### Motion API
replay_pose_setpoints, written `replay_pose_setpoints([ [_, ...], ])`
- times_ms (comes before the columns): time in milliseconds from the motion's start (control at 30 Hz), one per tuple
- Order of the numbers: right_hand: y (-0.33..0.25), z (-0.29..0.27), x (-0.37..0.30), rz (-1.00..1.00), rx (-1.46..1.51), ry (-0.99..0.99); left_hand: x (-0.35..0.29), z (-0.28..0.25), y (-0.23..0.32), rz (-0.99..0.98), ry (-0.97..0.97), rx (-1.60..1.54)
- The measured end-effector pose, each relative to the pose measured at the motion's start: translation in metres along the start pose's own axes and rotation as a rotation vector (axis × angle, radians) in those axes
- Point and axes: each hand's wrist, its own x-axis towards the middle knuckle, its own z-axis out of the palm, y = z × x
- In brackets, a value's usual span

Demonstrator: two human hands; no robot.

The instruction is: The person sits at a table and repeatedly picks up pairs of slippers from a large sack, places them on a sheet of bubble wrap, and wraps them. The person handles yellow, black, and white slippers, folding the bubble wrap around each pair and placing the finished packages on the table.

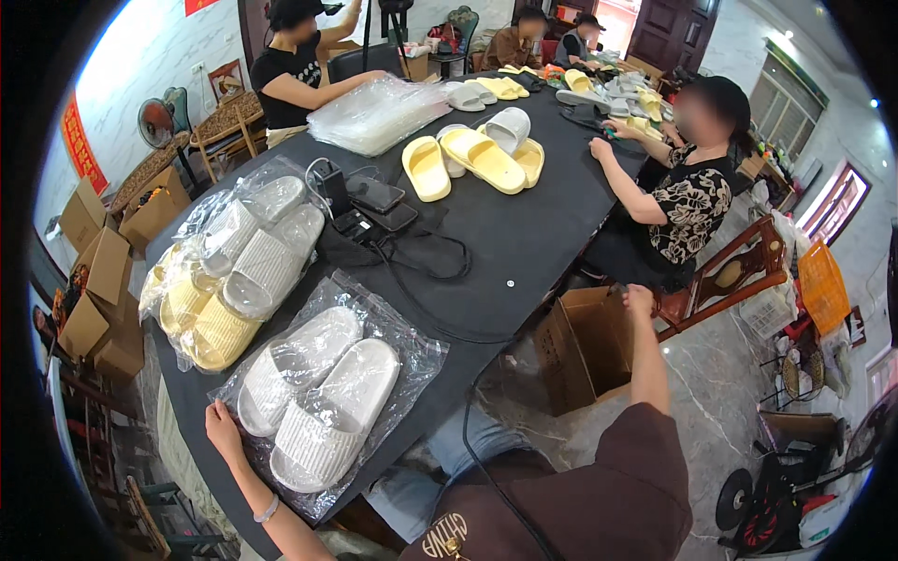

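Note:
A clear plastic bag with a pair of light grey slippers in it lies flat on the black-covered table in front of me. My left hand is at the bag's left edge, its fingers closed on the plastic. Out to the right, my right hand hangs above an open cardboard box, well apart from the bag. Its fingers are curled together; whatever they hold, if anything, is too small to make out.
Bagged grey and yellow slippers are heaped at the left. Phones and black cables lie mid-table, with loose yellow slippers beyond. A co-worker sits at the right; another stands behind a stack of clear bags. A wooden chair stands nearby.

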Motion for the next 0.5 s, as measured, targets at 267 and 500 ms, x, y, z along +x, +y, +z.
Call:
replay_pose_setpoints([
  [267,-0.148,0.104,-0.185,-0.616,0.216,-0.315,-0.001,0.001,-0.013,0.067,0.067,-0.005],
  [500,-0.237,0.124,-0.285,-1.121,0.157,-0.667,-0.001,0.002,-0.008,0.004,0.059,-0.178],
])
